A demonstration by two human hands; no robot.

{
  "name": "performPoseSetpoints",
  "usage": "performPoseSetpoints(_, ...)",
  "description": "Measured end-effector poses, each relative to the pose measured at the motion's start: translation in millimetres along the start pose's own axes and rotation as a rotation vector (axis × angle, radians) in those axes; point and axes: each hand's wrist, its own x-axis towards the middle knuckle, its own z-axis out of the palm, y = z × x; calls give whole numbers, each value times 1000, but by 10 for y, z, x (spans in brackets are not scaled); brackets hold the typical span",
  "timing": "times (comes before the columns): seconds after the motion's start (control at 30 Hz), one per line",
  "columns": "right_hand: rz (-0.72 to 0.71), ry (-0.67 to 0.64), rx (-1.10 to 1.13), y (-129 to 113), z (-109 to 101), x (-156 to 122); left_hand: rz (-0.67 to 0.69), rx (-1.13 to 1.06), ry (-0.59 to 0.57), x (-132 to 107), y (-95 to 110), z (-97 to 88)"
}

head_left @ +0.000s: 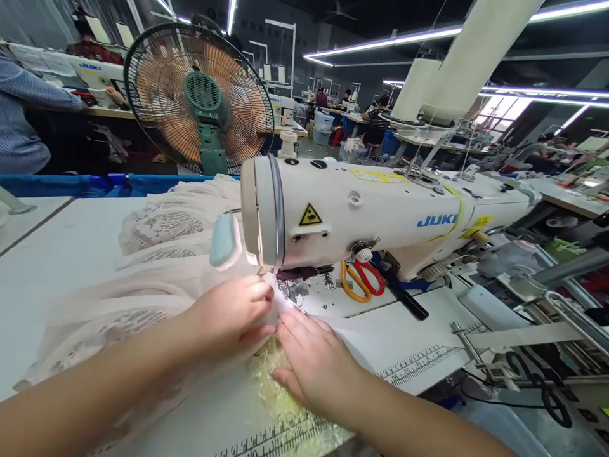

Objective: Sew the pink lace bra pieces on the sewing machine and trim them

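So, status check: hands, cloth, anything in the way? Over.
Left hand curled, right hand flatter, both by the head of the machine. Cloth bunched at left, some between them. Scissors under the machine's arm, apart from both hands.

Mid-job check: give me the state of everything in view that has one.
Left hand: fingers curled, grip unclear
Right hand: fingers extended, palm down
White cloth: gathered in folds
Sewing machine: upright, running or not unclear
Scissors: lying down, blades hidden
Fan: upright, spinning unclear
Ceiling lights: on
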Motion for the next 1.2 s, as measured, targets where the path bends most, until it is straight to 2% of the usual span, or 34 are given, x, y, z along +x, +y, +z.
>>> performPoseSetpoints(0.1, 11, 28, 17, -2, 13, 2, -43, 14, -113, -94, 227, -6)
performPoseSetpoints(0.2, 1, 68, 27, 10, 39, -30, -14, 119, -103, -174, 302, 40)
performPoseSetpoints(0.33, -11, 77, 32, 16, 50, -57, 29, 186, -9, -192, 157, 99)
performPoseSetpoints(0.53, 6, 49, 22, 4, 55, -29, 159, 53, -7, -163, -33, 75)
performPoseSetpoints(0.77, -46, 90, 94, 71, 56, -95, 120, -1, -72, -169, -47, 53)
performPoseSetpoints(0.93, -99, 169, 201, 200, -2, -184, 138, -27, -37, -156, -120, 109)
performPoseSetpoints(1.1, -78, 242, 258, 286, -7, -222, 121, -56, -75, -141, -217, 140)
performPoseSetpoints(1.2, -81, 263, 271, 287, -6, -219, 118, -33, -42, -118, -270, 129)
